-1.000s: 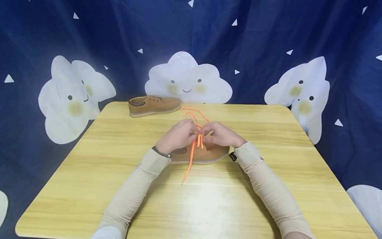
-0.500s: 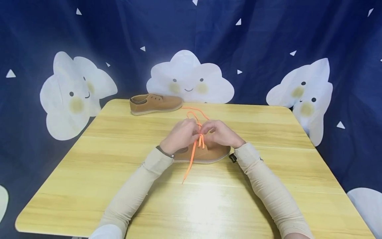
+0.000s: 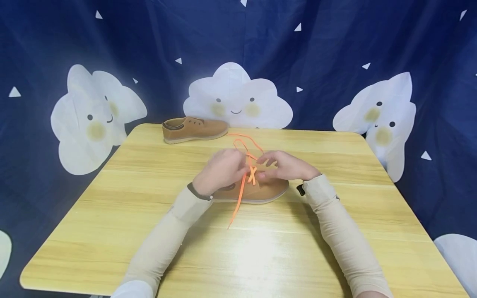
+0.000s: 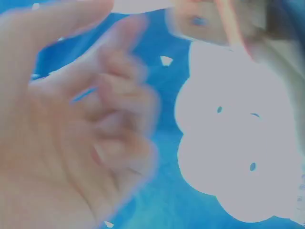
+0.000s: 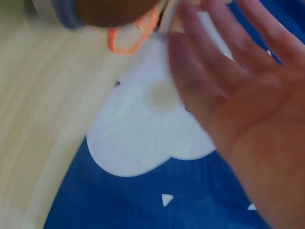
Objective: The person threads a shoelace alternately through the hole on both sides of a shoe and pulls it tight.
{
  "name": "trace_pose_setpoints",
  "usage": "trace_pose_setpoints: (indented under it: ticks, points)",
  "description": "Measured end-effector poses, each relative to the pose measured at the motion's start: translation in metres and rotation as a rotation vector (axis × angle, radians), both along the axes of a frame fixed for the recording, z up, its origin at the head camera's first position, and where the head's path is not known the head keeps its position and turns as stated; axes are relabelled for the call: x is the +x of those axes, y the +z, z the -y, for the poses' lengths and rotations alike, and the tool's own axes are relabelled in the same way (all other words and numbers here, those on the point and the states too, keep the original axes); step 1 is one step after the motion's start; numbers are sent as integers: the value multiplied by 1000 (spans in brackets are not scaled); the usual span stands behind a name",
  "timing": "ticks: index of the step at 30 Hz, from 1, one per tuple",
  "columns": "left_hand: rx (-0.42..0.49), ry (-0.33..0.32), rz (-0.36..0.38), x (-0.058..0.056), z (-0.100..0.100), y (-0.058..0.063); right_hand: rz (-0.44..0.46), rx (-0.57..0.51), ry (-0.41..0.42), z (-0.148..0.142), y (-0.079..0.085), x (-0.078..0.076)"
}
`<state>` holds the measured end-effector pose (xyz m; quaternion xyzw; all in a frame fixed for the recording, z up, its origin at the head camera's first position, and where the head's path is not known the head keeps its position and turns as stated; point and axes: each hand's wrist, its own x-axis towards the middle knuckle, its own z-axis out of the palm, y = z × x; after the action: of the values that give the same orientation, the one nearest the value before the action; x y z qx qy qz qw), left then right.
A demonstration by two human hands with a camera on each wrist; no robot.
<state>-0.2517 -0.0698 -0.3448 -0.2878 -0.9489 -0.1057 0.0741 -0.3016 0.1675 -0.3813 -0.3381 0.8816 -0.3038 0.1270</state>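
Nearest us, the free end of the lace [image 3: 234,211] trails off the shoe [image 3: 257,191] onto the table [image 3: 238,256], pointing back toward us. We should keep that tail out from under the forearms so it does not snag when we pull.

At the shoe, which sits side-on at mid-table, our left hand [image 3: 220,170] has its fingers curled at the lace crossing, and they seem to pinch the strand there, though the left wrist view is too blurred to confirm it. Our right hand [image 3: 287,165] hovers just beside the crossing with fingers fairly straight and spread; the right wrist view shows an open palm with nothing in it. For a snug cross, we judge it best to hold the left pinch steady, take the other strand with the right thumb and forefinger close to the eyelets, and draw both ends evenly so the shoe does not slide.

Beyond the hands, the rest of the lace loops loosely over the table. Farther back, near the far edge, the second shoe [image 3: 194,129] lies well apart, before the cloud curtain [image 3: 335,49].
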Motion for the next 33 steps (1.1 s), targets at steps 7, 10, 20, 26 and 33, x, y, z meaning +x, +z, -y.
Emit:
trace_pose_setpoints:
  ticks: [7, 10, 20, 26, 33]
  points:
    - [-331, 92, 76, 25, -16, -6, 128, 196, 68, 0, 1, 8]
    - [-367, 93, 84, 28, -21, -12, 143, 205, 84, 4, -4, 9]
    - [-238, -5, 57, 28, -11, 2, 188, 210, 70, 12, -9, 13]
    - [-203, -47, -25, 30, -1, 13, 162, 235, 65, 13, -9, 13]
    - [-165, -79, -6, 33, 1, 19, 190, 202, 72, 13, -11, 11]
